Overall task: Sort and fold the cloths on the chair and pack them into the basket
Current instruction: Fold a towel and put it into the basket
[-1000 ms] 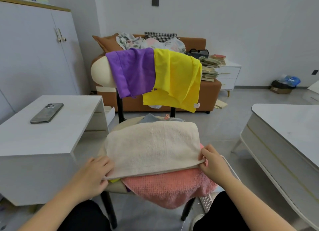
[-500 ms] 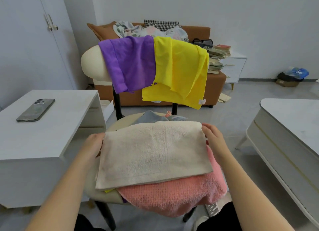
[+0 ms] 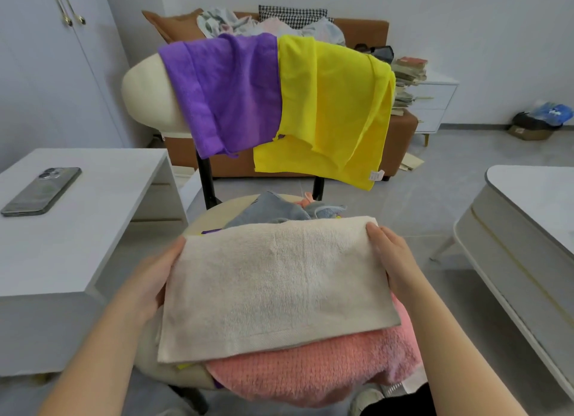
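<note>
A folded cream towel (image 3: 276,285) lies on top of the pile on the chair seat. My left hand (image 3: 155,279) grips its left edge and my right hand (image 3: 391,257) grips its right edge, near the far corners. Under it sits a pink fluffy towel (image 3: 313,375), and a grey cloth (image 3: 267,213) lies behind it. A purple cloth (image 3: 226,92) and a yellow cloth (image 3: 332,105) hang side by side over the cream backrest of the chair (image 3: 146,95). No basket is in view.
A white side table (image 3: 93,204) stands at the left with a phone (image 3: 42,190) on it. A white low table (image 3: 534,226) is at the right. Behind the chair is a brown sofa (image 3: 372,30) with clothes, then a drawer unit (image 3: 431,101) stacked with books.
Both hands have slid from the towel's near corners up its sides to the far corners. The view has moved closer to the chair.
</note>
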Available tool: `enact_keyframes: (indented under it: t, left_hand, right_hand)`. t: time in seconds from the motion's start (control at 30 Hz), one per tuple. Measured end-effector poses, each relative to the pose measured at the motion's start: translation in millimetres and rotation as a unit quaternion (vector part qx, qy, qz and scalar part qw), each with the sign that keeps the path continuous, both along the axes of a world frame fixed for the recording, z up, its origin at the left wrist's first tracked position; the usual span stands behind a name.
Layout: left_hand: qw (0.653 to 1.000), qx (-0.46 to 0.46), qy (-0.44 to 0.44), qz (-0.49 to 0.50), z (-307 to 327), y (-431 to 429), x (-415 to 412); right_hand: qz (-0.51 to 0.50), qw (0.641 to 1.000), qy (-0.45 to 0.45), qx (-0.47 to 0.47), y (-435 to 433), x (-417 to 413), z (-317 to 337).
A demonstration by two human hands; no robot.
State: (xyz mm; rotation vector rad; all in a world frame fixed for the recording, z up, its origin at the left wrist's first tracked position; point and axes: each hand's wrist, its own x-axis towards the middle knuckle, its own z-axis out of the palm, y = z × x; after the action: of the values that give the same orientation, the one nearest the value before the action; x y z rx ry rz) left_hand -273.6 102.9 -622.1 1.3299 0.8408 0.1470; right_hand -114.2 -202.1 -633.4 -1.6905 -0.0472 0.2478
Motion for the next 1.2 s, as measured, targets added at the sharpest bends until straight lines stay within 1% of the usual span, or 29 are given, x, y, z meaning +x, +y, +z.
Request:
enact_keyframes:
  t: [0.07,0.1,0.17,0.2,0.27,0.33,0.37,0.4,0.5,0.53,0.67,0.7,0.77,0.83,0.9,0.97,1.03,1.13,1.2]
  left_hand:
    - [0.994,0.081,-0.042,0.057,1.9,-6.5,-0.1]
    - [0.985,0.14,-0.056,0.079,2.5,-9.6,0.2]
    - [0.955,0.262,-0.067,0.12,3.5,-12.8,-0.8]
    - [0.939,0.305,-0.073,0.142,4.9,-14.7,-1.0]
    - [0.913,0.356,-0.102,0.172,6.4,-18.1,-0.5]
    - [0.893,0.385,-0.134,0.19,8.9,-21.3,1.1]
    - [0.889,0.39,-0.144,0.192,10.5,-21.9,2.0]
    - [0.892,0.382,-0.151,0.188,12.0,-22.1,2.8]
    - [0.922,0.327,-0.151,0.145,14.8,-19.2,5.0]
    - [0.923,0.325,-0.151,0.138,15.2,-18.7,5.2]
    - [0.894,0.377,-0.162,0.179,16.6,-19.1,0.9]
    - [0.892,0.38,-0.161,0.183,15.8,-19.6,-0.8]
    - [0.905,0.355,-0.16,0.173,12.4,-19.2,-2.0]
    - [0.931,0.296,-0.158,0.143,9.8,-18.6,-2.4]
    - [0.952,0.247,-0.137,0.116,8.8,-17.7,-5.5]
    - [0.958,0.251,-0.112,0.081,5.8,-18.7,-10.8]
    - [0.946,0.302,-0.098,0.067,2.4,-21.7,-14.3]
    - [0.913,0.382,-0.106,0.099,2.6,-25.6,-13.8]
    - [0.899,0.405,-0.119,0.116,4.2,-26.6,-11.4]
  right_hand:
    - [-0.02,0.999,-0.035,-0.008,1.1,-1.7,-1.1]
    - [-0.031,0.998,-0.053,-0.011,1.2,-2.4,-1.2]
    - [-0.054,0.994,-0.093,-0.024,0.4,-4.0,-1.5]
    - [-0.066,0.991,-0.112,-0.031,-0.1,-4.5,-1.3]
    - [-0.089,0.985,-0.145,-0.029,0.0,-7.4,0.6]
    - [-0.104,0.979,-0.174,-0.024,1.0,-10.9,3.6]
    - [-0.107,0.977,-0.183,-0.023,1.8,-12.7,5.6]
    - [-0.103,0.977,-0.184,-0.026,2.3,-13.6,6.7]
    - [-0.077,0.981,-0.173,-0.036,4.3,-14.1,5.5]
    - [-0.076,0.981,-0.175,-0.042,4.1,-14.1,5.4]
    - [-0.104,0.97,-0.211,-0.06,2.5,-16.2,13.2]
    - [-0.106,0.968,-0.217,-0.064,2.0,-17.1,15.5]
    - [-0.107,0.967,-0.219,-0.076,1.2,-20.1,18.4]
    - [-0.113,0.968,-0.208,-0.081,0.1,-23.4,19.4]
    - [-0.112,0.974,-0.181,-0.076,-3.4,-24.3,15.5]
    - [-0.093,0.982,-0.153,-0.067,-6.3,-25.4,11.0]
    - [-0.082,0.982,-0.145,-0.083,-6.2,-27.1,7.3]
    - [-0.108,0.973,-0.169,-0.111,-2.8,-29.6,9.0]
    - [-0.122,0.969,-0.18,-0.118,-1.1,-29.1,11.2]
